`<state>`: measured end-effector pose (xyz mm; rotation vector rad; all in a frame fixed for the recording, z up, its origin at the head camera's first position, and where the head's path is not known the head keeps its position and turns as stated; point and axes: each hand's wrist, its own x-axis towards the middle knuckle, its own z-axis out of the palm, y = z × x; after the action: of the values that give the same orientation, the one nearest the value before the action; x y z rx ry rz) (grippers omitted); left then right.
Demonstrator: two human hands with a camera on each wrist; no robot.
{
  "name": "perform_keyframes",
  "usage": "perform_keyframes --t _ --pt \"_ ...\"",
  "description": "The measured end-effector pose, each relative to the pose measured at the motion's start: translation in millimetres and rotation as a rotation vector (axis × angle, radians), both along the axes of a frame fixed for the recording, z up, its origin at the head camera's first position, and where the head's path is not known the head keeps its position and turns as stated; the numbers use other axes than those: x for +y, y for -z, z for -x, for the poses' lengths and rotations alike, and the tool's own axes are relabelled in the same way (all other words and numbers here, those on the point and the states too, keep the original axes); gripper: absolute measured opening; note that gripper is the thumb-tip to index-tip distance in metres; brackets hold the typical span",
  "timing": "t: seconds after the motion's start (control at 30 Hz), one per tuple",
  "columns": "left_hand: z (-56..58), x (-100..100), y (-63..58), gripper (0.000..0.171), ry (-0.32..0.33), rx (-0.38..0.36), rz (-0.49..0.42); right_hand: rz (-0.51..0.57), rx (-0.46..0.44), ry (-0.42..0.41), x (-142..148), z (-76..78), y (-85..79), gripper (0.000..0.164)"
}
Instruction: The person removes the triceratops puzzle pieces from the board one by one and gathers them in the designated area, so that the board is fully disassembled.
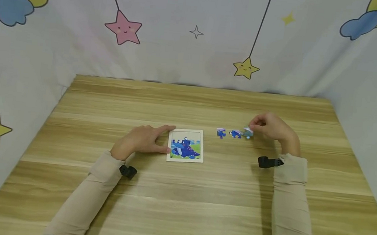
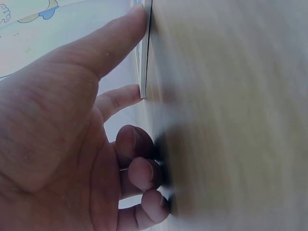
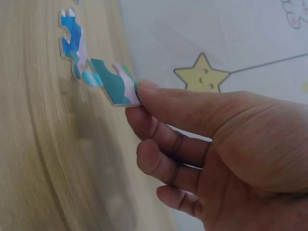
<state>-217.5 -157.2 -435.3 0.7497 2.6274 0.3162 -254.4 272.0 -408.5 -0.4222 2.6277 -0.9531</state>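
Observation:
A small square puzzle tray (image 1: 184, 160) with a white border lies on the table, its lower part showing a blue dinosaur picture. At the tray's left side rests my left hand (image 1: 143, 139), index finger at the upper corner and thumb on the lower left edge. In the left wrist view, the other fingers of that hand (image 2: 53, 139) bend down near the tabletop. My right hand (image 1: 271, 126) pinches a green, white and pink puzzle piece (image 3: 115, 86) between thumb and fingertips, tilted. Close beside it are a blue piece (image 1: 235, 134) and another (image 1: 221, 133).
The wooden table (image 1: 179, 207) carries the tray and the loose pieces. A white curtain (image 1: 164, 54) printed with stars, moons and clouds hangs behind the table's far edge and along both sides. Black wrist cameras sit at both cuffs.

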Motion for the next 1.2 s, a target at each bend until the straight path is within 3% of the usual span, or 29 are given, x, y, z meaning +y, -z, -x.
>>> perform_keyframes --t 0.4,0.8,1.2 --pt "-1.9 -0.4 -1.6 0.087 -0.012 -0.021 -0.004 -0.023 -0.033 0.007 9.3 2.5 11.5 0.014" --pt "-1.7 -1.0 -2.4 0.087 -0.018 -0.031 -0.001 -0.022 -0.025 0.004 10.2 1.5 11.1 0.015" --pt "-0.9 -0.6 -1.5 0.088 -0.015 -0.025 0.001 0.082 -0.04 -0.076 -29.4 2.6 5.5 0.017"
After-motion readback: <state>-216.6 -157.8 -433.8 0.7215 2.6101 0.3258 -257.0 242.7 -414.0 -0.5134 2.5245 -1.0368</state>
